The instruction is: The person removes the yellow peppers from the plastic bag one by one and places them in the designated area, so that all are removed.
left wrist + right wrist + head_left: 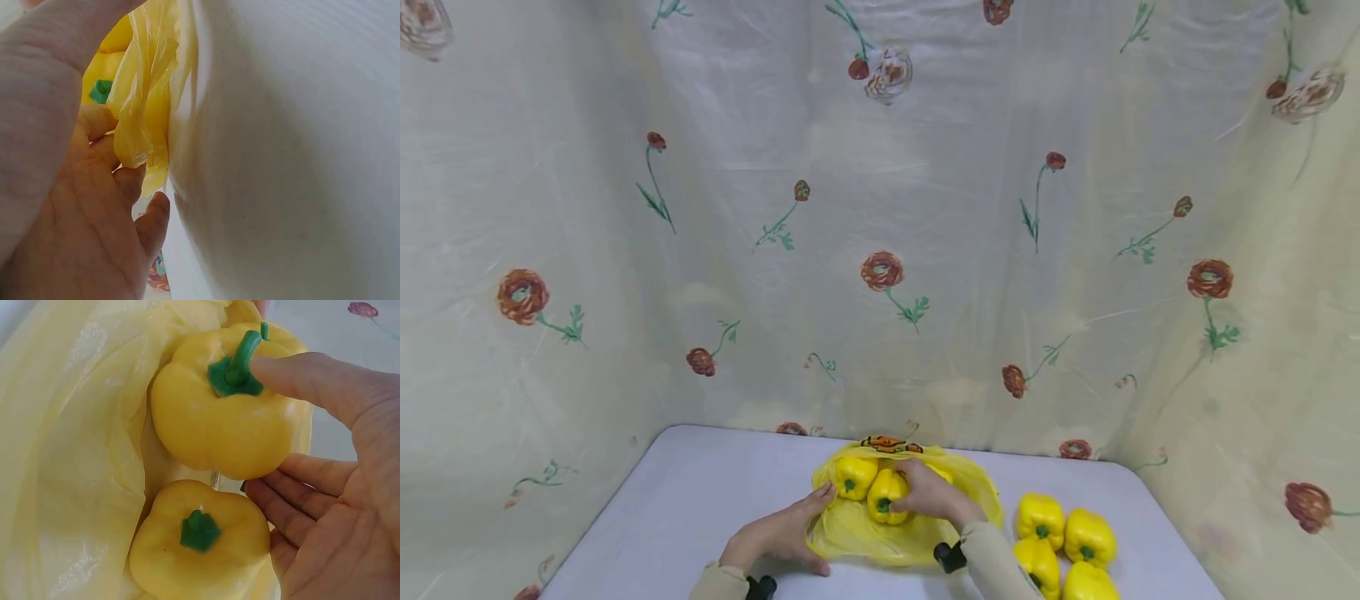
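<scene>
A translucent yellow plastic bag (pixel 865 542) lies on the table with its mouth open toward me. My right hand (pixel 928 492) reaches inside and grips a yellow bell pepper (pixel 219 419), its thumb by the green stem and its fingers beneath. Beside that pepper in the bag is another yellow bell pepper (pixel 855 477); part of a further one (pixel 942 473) shows behind the right hand. My left hand (pixel 786 529) spreads along the bag's left edge, thumb and fingers wide apart. In the left wrist view, bag film (pixel 140 119) drapes against its fingers.
Several yellow bell peppers (pixel 1090 537) stand close together on the white table (pixel 715 475), right of the bag and near my right forearm. A flower-printed curtain (pixel 955 333) hangs behind the table and along both sides.
</scene>
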### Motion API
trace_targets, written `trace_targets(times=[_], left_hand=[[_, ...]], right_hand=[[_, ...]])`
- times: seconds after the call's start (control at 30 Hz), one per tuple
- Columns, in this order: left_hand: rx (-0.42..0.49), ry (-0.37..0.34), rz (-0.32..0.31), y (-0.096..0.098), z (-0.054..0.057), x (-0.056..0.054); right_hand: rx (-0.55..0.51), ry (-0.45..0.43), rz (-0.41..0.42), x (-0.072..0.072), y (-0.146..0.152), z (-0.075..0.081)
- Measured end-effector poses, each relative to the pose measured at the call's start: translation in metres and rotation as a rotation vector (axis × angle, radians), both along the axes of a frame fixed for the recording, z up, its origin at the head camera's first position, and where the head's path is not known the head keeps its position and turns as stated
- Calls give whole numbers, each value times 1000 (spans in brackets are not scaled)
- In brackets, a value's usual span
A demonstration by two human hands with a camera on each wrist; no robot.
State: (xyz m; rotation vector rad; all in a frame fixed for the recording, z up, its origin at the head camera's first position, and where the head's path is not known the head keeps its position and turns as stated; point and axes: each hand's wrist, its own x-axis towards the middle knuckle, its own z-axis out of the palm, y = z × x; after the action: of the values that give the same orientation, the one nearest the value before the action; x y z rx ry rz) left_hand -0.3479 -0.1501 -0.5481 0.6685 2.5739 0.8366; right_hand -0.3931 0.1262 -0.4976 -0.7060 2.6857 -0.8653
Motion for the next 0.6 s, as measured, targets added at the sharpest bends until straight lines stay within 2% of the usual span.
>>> trace_targets(times=[0.33, 0.6], left_hand=[[-3, 1, -3, -1, -3, -1], [2, -10, -6, 1, -1, -1]], right_hand=[[1, 1, 5, 9, -6, 0], [31, 15, 20, 18, -10, 10]])
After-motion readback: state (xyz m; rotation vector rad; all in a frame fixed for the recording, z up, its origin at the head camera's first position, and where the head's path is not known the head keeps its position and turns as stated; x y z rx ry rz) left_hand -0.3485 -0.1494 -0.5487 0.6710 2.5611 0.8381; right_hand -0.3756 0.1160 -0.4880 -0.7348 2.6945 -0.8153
